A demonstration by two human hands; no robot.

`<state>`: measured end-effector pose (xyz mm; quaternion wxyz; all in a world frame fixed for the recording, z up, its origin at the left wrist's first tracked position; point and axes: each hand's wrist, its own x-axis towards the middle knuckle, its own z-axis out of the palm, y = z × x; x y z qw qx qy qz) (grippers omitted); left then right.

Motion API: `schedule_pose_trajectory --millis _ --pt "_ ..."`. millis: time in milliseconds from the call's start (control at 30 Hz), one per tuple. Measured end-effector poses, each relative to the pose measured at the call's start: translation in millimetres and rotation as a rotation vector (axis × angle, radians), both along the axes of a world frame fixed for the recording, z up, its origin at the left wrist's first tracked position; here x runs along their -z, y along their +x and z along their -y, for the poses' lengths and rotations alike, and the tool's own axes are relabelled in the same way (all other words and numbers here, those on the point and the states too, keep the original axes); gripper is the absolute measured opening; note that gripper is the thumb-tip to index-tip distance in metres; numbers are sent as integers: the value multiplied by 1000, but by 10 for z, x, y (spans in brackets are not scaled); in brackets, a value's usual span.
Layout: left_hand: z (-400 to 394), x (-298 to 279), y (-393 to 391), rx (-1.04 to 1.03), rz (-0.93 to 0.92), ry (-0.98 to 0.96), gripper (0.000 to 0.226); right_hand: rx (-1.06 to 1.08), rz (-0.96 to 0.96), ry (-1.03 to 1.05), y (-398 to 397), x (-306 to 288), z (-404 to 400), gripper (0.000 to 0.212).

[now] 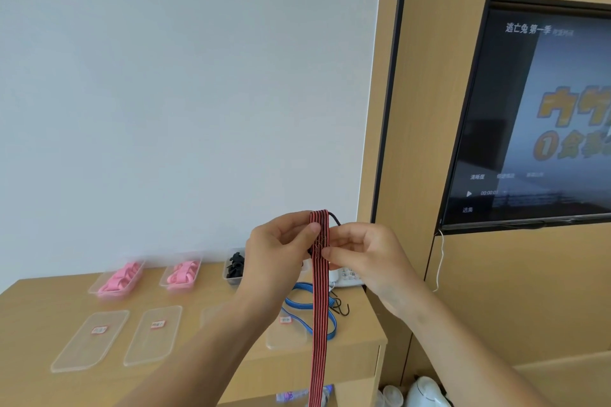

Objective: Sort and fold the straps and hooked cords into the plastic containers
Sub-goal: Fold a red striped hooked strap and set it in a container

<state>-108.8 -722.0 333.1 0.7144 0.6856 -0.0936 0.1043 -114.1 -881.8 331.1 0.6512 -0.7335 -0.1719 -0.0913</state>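
Red strap (pixel 318 324) hangs below both-hand grip

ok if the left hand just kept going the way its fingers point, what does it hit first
The left hand points right, thumb pinching the red and black striped cord. Past that cord, it would likely meet the right hand gripping the other side, almost immediately, though depth is hard to judge.

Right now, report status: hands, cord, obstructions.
Left hand and right hand both pinching the red-and-black striped flat hooked cord, held up above the desk. Blue hooked cord lying on the wooden desk. Nothing in the way.
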Motion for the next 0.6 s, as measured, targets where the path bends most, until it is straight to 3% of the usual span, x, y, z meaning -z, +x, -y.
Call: schedule_pose_trajectory --millis 233,600 --pt "-45 -4 11 232 -217 14 39 85 62 34 78 -54 89 17" --pt "-73 36 77 280 -261 -97 28 250 490 -272 107 80 132 23"
